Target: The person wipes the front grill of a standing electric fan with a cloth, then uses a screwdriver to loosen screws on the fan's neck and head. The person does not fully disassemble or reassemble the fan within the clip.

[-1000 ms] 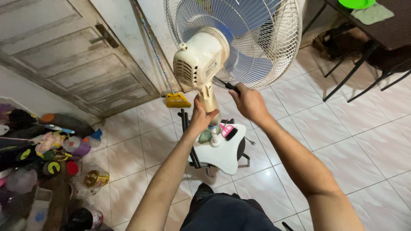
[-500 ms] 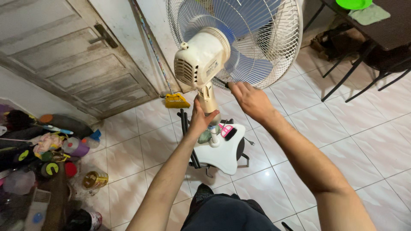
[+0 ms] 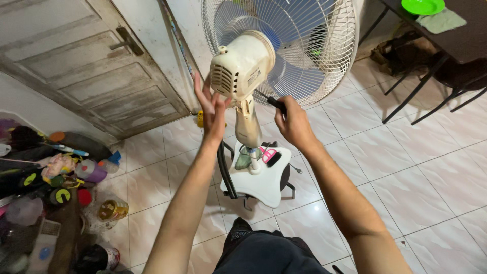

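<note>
Standing fan (image 3: 243,66) sitting on white stool (image 3: 264,177), rear grille still on. Left hand (image 3: 213,109) spreading open, fingers touching motor housing side. Right hand (image 3: 291,124) closing around black-handled screwdriver (image 3: 274,103), tip pointing under housing. Judging: screw work just beginning, disassembly mostly remaining.

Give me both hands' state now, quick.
Left hand: open, fingers spread beside the fan motor.
Right hand: closed on a black-handled tool near the grille.

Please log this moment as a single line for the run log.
left hand: open, by fan motor | right hand: grips screwdriver | fan: upright on white base
</note>
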